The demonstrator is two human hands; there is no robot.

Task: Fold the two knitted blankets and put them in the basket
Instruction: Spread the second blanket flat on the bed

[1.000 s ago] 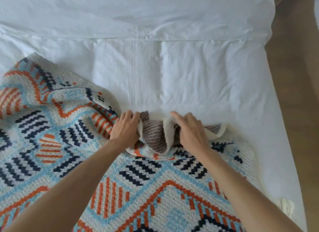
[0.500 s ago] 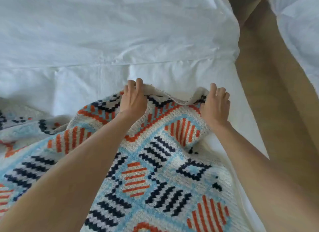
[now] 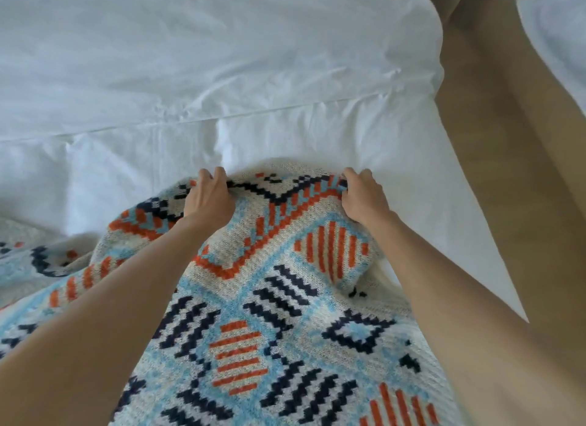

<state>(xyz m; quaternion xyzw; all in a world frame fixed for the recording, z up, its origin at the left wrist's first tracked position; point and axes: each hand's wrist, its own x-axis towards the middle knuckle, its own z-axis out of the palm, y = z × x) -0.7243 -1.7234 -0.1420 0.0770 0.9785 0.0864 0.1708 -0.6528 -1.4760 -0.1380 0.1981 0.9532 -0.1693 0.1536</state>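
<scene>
A knitted blanket [image 3: 279,314] patterned in cream, light blue, orange and navy lies on the white bed, filling the lower half of the view. My left hand [image 3: 209,198] grips its far edge with curled fingers. About a forearm's length to the right, my right hand [image 3: 363,195] pinches the same edge at the blanket's corner. The edge is raised a little off the sheet between the hands. More of the blanket is bunched at the left [image 3: 41,260]. A second blanket and a basket are not in view.
The white bed sheet [image 3: 222,76] stretches beyond the blanket, with a seam across it. The bed's right edge [image 3: 444,140] drops to a tan floor [image 3: 507,171]. White bedding [image 3: 558,22] shows at the top right corner.
The hands have moved from the bunched middle fold out to the blanket's far edge and spread apart. The view has swung toward the bed's right edge; the blanket edge now lies flatter.
</scene>
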